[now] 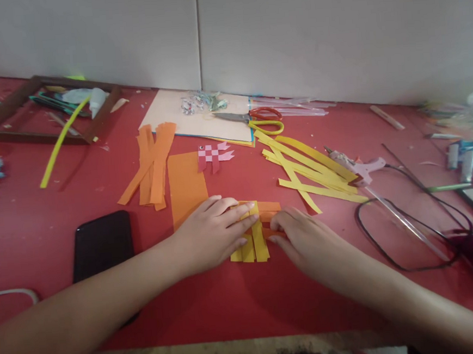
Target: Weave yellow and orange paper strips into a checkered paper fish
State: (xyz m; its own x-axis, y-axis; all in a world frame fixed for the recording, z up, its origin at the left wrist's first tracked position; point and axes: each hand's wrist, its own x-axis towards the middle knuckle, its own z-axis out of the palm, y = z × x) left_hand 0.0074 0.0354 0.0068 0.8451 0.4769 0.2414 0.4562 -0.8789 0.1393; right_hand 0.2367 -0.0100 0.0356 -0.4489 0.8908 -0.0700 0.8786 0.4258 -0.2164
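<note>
Forearms: both reached in from the near edge of the tabletop (230, 308), converging at its middle.
Left hand: the left hand (212, 231) lay flat, palm down, fingers extended and pressing on the weave (255, 235); it gripped nothing.
Right hand: the right hand (302, 237) rested just beside the weave's right side, fingertips touching the orange ends there; fingers were loosely spread, and I could not tell whether they pinched a strip.
Weave: yellow strips hung toward the near edge, crossed by orange strips running left to right; it sat near the middle of the tabletop, between the two hands.
Phone: a dark phone (101, 245) lay left of the left wrist, partly under the forearm.
Orange sheet: an orange sheet (186, 186) lay just behind the left hand.
Orange strips: a loose pile (151, 164) lay left of the sheet.
Yellow strips: a scattered heap (310, 174) lay behind the right hand.
Pink weave: a small pink-and-white woven piece (214, 156) lay behind the orange sheet.
Scissors: scissors (252, 116) rested on pale paper toward the far edge.
Glue gun: a glue gun (360, 166) lay right of the yellow strips, its black cord (408, 229) looping toward the right edge.
Frame: a wooden frame (6, 110) sat at the far left corner.
</note>
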